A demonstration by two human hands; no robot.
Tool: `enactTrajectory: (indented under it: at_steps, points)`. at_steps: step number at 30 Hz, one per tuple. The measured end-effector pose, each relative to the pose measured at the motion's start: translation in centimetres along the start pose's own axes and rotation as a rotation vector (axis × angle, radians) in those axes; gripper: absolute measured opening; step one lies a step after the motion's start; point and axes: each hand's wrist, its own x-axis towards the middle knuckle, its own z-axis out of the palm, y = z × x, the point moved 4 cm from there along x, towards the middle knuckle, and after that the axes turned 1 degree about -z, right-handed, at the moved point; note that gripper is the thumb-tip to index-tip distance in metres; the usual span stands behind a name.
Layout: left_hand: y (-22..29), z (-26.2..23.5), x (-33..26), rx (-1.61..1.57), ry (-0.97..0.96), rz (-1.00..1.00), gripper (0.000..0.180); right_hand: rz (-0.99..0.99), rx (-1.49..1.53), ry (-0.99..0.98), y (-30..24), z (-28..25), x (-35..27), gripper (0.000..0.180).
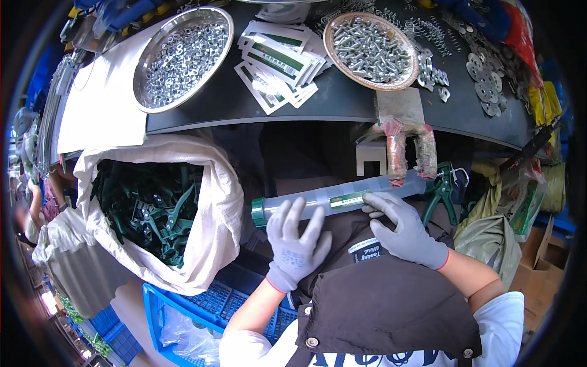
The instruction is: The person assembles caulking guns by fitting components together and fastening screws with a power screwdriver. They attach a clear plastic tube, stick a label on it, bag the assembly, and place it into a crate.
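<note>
A long translucent plastic tube (361,194) with a green cap at its left end and a green-and-white label lies across my lap, its right end resting in a taped two-pronged holder (409,150) under the bench. My left hand (298,241), in a grey glove, lies flat with fingers spread against the tube's left part. My right hand (403,229), also gloved, presses its fingers on the tube at the label. A dark apron (379,293) covers my lap.
The black bench (342,101) carries a steel bowl of nuts (183,55), a copper-rimmed dish of bolts (371,49), a stack of green-and-white labels (278,61), springs and washers (483,79). A white sack of green metal parts (153,208) stands left, a blue crate (202,306) below, a green caulking gun (443,186) right.
</note>
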Motion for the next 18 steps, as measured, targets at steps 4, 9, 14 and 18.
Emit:
enactTrajectory:
  at_steps: [4,9,14,18]
  points:
    - [0.3,1.4,0.1,0.0,-0.064,0.03,0.058,-0.017,-0.035,0.006,0.1,0.0,0.2,0.051]
    - [0.2,2.2,0.8,0.018,-0.104,0.034,0.057,-0.032,-0.055,0.005,0.0,0.0,0.4,0.052]
    - [0.0,2.4,1.0,0.029,-0.116,0.045,0.059,-0.052,-0.089,-0.007,-0.4,0.1,0.6,0.052]
    - [0.0,2.7,1.0,0.022,-0.135,0.04,0.06,-0.073,-0.095,-0.002,0.0,0.2,0.6,0.052]
